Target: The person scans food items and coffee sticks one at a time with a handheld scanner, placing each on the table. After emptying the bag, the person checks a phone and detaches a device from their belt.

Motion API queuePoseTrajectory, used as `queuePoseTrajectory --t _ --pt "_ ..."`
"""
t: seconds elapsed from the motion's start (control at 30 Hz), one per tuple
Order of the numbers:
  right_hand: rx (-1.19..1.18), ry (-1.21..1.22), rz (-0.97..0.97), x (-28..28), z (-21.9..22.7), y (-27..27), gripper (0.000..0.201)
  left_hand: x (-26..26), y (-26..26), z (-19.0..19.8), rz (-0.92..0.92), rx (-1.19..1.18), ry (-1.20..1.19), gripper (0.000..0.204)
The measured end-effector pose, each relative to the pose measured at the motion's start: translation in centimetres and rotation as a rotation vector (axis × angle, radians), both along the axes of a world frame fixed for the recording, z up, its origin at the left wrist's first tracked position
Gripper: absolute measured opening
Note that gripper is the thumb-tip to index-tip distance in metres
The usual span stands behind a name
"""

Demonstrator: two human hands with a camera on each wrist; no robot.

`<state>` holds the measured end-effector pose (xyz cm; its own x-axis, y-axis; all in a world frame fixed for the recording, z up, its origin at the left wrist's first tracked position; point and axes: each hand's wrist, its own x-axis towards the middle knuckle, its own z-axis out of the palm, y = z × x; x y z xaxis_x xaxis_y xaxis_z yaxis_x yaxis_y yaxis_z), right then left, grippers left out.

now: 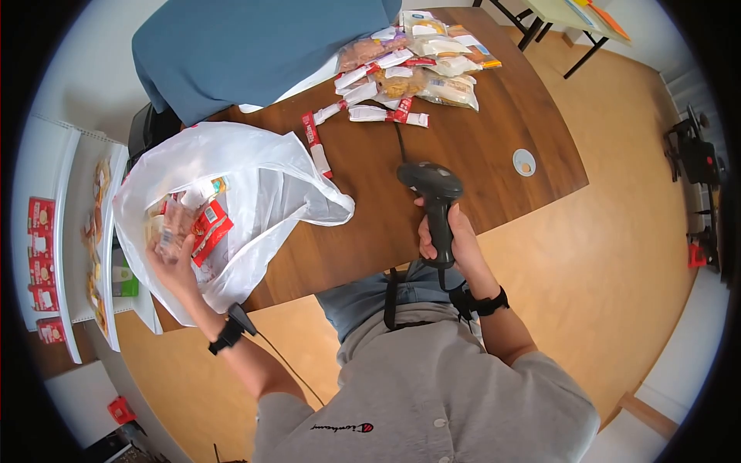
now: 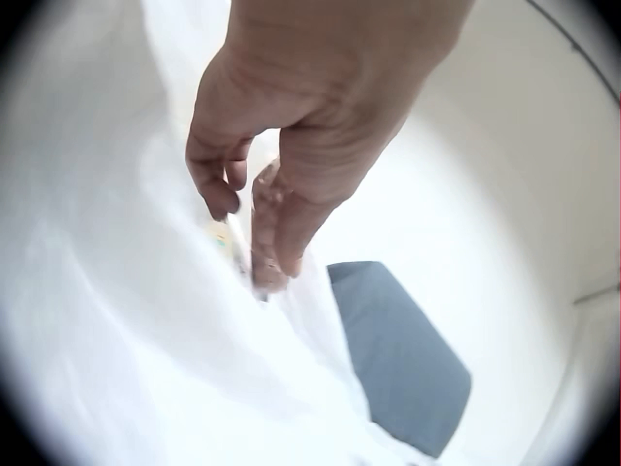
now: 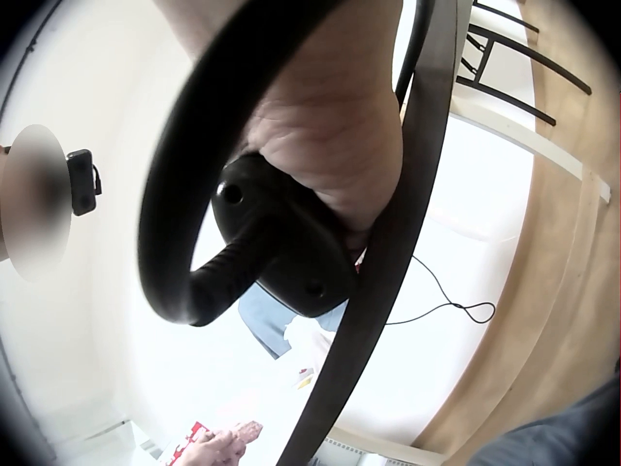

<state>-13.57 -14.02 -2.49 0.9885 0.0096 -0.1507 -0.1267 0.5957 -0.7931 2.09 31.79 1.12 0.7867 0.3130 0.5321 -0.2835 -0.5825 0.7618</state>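
My left hand (image 1: 176,272) reaches into the mouth of a white plastic bag (image 1: 255,166) and holds a clear plastic food pack (image 1: 176,222) with pinkish contents. Thumb and fingers lie on either side of that pack (image 2: 265,228) in the left wrist view. Beside it in the bag lies a red packet (image 1: 210,231), with other small packs partly hidden behind. Over the table's front edge, my right hand (image 1: 461,235) grips the handle of a black barcode scanner (image 1: 438,220), its head pointing away from me. The scanner's base (image 3: 281,243) and cable fill the right wrist view's middle.
Bagged foods (image 1: 421,69) and red-and-white stick packets (image 1: 386,116) are heaped at the back of the brown table (image 1: 370,201). A blue cloth (image 1: 255,46) drapes over something at back left. Shelves (image 1: 73,231) with red boxes stand left.
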Motion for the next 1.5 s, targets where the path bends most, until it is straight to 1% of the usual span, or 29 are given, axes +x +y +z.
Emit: queuePoseTrajectory --t 0.03,0.07,0.13,0.17,0.23,0.27,0.3,0.33,0.4,0.47,0.5,0.53,0.63,0.93,1.07,1.13,1.17,1.2,1.23,1.27,1.33,1.37,1.4,1.43,1.47,1.5 --pt "0.002 -0.001 -0.001 0.0 0.0 0.0 0.065 -1.4 -1.1 0.8 -0.047 -0.214 0.155 0.05" --pt "-0.002 0.003 0.001 0.0 0.0 0.0 0.066 -2.0 -2.3 0.8 -0.043 -0.212 0.153 0.05" --pt "-0.004 0.004 0.02 0.2 0.0 0.0 0.066 -3.2 -4.9 0.7 -0.283 -0.398 0.183 0.05" --pt "-0.001 0.017 0.012 0.2 0.0 0.0 0.067 -3.6 -6.9 0.9 -0.314 -0.453 0.192 0.049" --pt "0.006 0.032 0.011 0.0 -0.1 0.2 0.068 -4.1 -12.5 1.7 -0.384 -0.555 0.188 0.049" --pt "-0.043 0.012 0.011 -0.1 -0.2 0.2 0.069 -4.2 -15.5 2.1 -0.426 -0.604 0.168 0.05" --pt "-0.095 -0.011 0.008 -0.1 -0.2 0.1 0.071 -4.1 -17.7 1.5 -0.5 -0.609 0.19 0.05" --pt "-0.096 -0.016 0.004 -0.3 0.0 0.1 0.071 -4.1 -19.7 0.7 -0.577 -0.613 0.212 0.05" --pt "-0.143 -0.078 0.054 -0.9 0.6 0.4 0.068 -4.2 -23.3 -0.2 -0.696 -0.601 0.196 0.054" --pt "-0.152 -0.08 0.052 -1.7 1.7 1.1 0.065 -4.5 -25.8 -1.5 -0.705 -0.623 0.269 0.056" --pt "-0.16 -0.082 0.062 -1.9 2.1 1.3 0.062 -4.4 -26.7 -2.3 -0.728 -0.61 0.243 0.056" --pt "-0.162 -0.081 0.045 -2.0 2.3 1.4 0.062 -4.5 -27.2 -2.9 -0.745 -0.609 0.248 0.056" --pt "-0.172 -0.122 0.145 -1.8 2.5 1.5 0.055 -5.0 -27.7 -3.9 -0.677 -0.397 0.266 0.053" --pt "-0.214 -0.126 0.227 -0.6 1.8 1.7 0.05 -5.3 -27.0 -3.9 -0.714 -0.464 0.354 0.052" --pt "-0.151 -0.119 0.201 -0.5 1.7 1.4 0.05 -4.9 -26.9 -4.2 -0.73 -0.443 0.352 0.052" --pt "-0.115 -0.11 0.125 -0.7 1.9 1.0 0.055 -4.4 -27.0 -3.2 -0.731 -0.484 0.303 0.054" --pt "-0.115 -0.107 0.118 -0.8 1.7 0.7 0.055 -3.8 -27.0 -2.6 -0.759 -0.57 0.331 0.055" --pt "-0.089 -0.068 0.07 -0.9 1.4 0.3 0.057 -2.9 -27.3 -2.0 -0.763 -0.572 0.333 0.055" --pt "-0.065 -0.029 0.026 -0.9 1.1 0.1 0.06 -1.6 -27.8 -1.6 -0.713 -0.517 0.267 0.056" --pt "-0.07 -0.028 0.034 -1.0 0.7 0.0 0.06 -0.3 -28.4 -0.9 -0.656 -0.465 0.199 0.057" --pt "0.024 -0.001 -0.038 -1.0 0.0 -0.1 0.063 2.5 -30.8 1.9 -0.779 -0.666 0.199 0.06" --pt "0.018 0.003 -0.016 -1.0 0.1 -0.1 0.063 4.2 -32.4 2.6 -0.836 -0.744 0.183 0.062" --pt "0.025 0.003 -0.042 -1.0 0.1 0.0 0.063 6.0 -33.8 3.1 -0.885 -0.818 0.165 0.064" --pt "0.035 0.002 -0.062 -0.8 0.1 0.2 0.064 7.7 -35.2 3.8 -0.796 -0.722 0.148 0.067" --pt "0.04 0.007 -0.028 -0.8 0.0 0.4 0.064 8.7 -35.9 4.3 -0.707 -0.623 0.135 0.07" --pt "0.026 -0.007 -0.048 -0.9 -0.1 0.5 0.064 8.6 -35.8 4.4 -0.676 -0.62 0.133 0.07"
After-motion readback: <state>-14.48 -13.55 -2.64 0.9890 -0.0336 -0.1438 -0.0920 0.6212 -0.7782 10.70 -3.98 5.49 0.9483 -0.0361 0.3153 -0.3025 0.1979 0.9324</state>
